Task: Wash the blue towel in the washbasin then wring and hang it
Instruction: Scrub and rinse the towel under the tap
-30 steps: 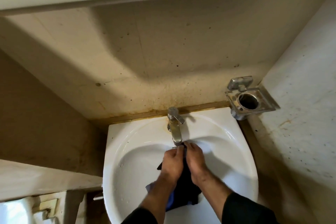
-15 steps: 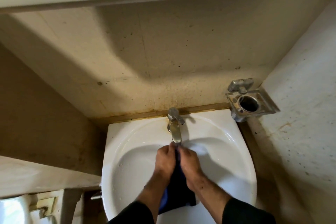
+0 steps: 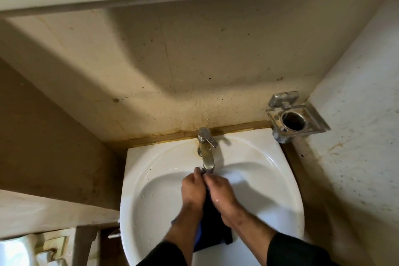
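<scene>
Both pressed together over the white washbasin, just near of the tap: left hand and right hand, fingers curled round the blue towel, seemingly pinching its top edge. Towel hanging down between the wrists into the bowl.

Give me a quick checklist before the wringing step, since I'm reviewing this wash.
1. Towel inside the washbasin: ok.
2. Left hand holds the towel: ok.
3. Right hand holds the towel: ok.
4. Towel's top end under the tap spout: ok.
5. Water running: cannot tell.
6. Somewhere to hang it: not ok, none in view; only a metal holder on the wall.
</scene>
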